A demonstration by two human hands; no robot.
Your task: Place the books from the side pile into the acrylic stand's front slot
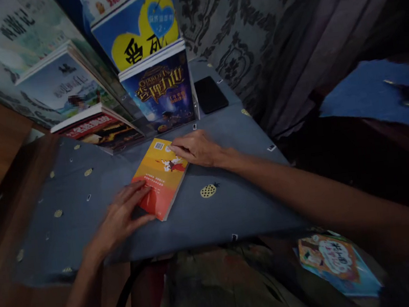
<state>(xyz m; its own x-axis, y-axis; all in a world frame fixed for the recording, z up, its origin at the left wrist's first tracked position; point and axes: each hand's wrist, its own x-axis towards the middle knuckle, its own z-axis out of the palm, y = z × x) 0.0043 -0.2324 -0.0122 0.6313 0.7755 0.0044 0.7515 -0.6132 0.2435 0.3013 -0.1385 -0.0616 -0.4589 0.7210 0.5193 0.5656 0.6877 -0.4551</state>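
A small orange-and-red paperback book [161, 178] lies at a slant on the cloth-covered table, its barcode side up. My left hand [123, 214] holds its lower left corner, fingers over the cover and thumb along the bottom edge. At the book's upper right, my right hand [198, 148] rests with fingers curled and pinched together against the cover. A small pale round spot shows beside those fingertips. Whatever the right fingers may hold is hidden.
Behind the book stand display racks with several picture books, among them a dark blue book [163, 96] and a red book [102, 130]. A black phone [211, 94] lies right of the rack. Below the table's right edge is a colourful book [337, 264].
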